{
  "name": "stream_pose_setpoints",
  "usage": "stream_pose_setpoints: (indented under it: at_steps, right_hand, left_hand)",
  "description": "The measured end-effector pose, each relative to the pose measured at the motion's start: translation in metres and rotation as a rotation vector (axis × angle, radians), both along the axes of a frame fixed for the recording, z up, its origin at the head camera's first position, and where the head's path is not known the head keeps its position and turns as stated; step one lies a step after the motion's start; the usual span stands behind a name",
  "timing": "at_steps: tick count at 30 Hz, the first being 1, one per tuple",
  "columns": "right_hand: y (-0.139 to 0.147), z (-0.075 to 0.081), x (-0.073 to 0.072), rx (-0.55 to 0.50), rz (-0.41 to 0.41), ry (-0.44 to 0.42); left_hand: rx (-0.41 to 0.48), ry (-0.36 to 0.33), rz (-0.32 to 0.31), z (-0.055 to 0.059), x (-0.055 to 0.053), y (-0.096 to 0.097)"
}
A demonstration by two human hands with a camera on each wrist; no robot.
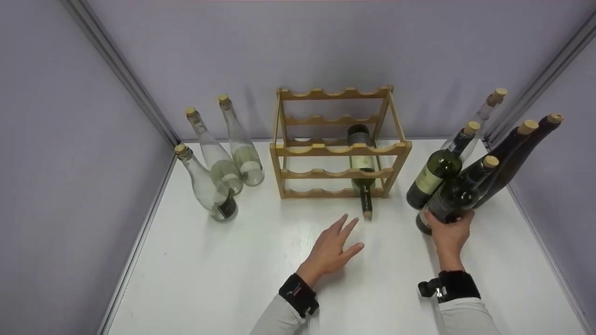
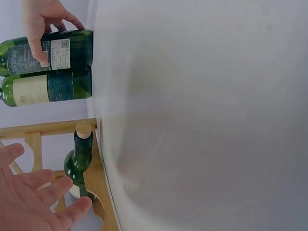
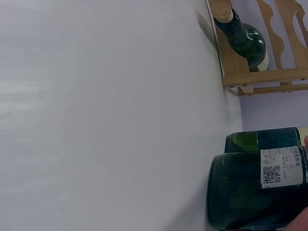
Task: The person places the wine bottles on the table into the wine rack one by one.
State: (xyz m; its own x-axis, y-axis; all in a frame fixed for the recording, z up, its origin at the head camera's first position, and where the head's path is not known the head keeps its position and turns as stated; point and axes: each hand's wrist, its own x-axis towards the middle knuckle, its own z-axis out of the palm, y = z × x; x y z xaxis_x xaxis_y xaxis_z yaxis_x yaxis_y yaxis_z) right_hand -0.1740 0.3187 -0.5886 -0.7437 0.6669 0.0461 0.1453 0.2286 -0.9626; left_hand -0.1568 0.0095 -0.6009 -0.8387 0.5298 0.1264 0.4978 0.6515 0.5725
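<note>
My right hand [image 1: 450, 235] grips the lower body of a corked dark green wine bottle [image 1: 458, 194] at the right of the table. Its base, with a white QR label, shows large in the right wrist view, where the held bottle [image 3: 236, 192] stands close to the white surface. My left hand [image 1: 327, 251] hovers over the table with spread fingers and holds nothing. Just beyond its fingertips is the corked neck of a green wine bottle [image 1: 365, 179], lying in the bottom right slot of a wooden wine rack [image 1: 298, 175], neck toward me.
Right beside the held bottle stands a green bottle with a cream label [image 1: 428, 180]. Two dark bottles [image 1: 514, 163] and a clear bottle [image 1: 482, 116] stand behind it. Three corked clear bottles, one with a dark label [image 1: 205, 186], stand left of the rack. Walls enclose the white table [image 1: 195, 279].
</note>
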Motion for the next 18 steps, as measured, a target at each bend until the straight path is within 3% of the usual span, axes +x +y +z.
stream_pose_setpoints:
  at_steps: [10,18]
  right_hand:
    - [-0.004,0.003,0.006,-0.034,0.023,-0.029]
    - [-0.012,0.01,0.009,-0.023,0.043,0.013]
  left_hand:
    - [0.055,-0.03,0.018,0.008,-0.001,-0.005]
    - [0.163,-0.167,0.062,0.012,-0.003,-0.011]
